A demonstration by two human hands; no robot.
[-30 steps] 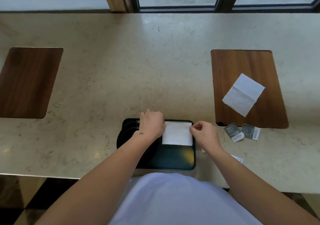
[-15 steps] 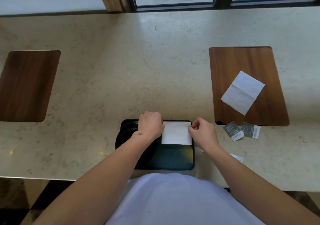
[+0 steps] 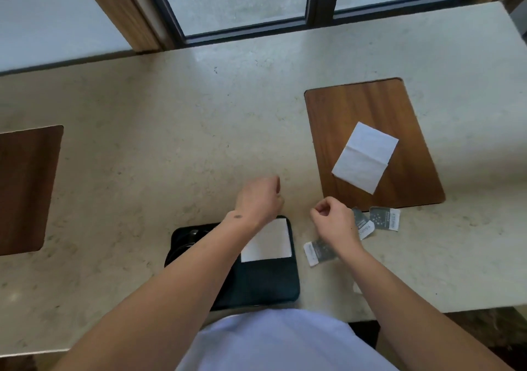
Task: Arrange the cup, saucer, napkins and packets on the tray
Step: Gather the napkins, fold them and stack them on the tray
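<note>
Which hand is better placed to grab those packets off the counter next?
Right. The right hand hangs just over the packets, which lie right of the tray. The left hand is over the tray's far edge, farther away, and would have to cross the right arm.

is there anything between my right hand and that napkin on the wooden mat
Nothing visible blocks it. The right hand hovers over bare counter just short of the mat; the napkin lies flat on the mat with nothing on it. Two packets lie beside the hand, off that line.
</note>
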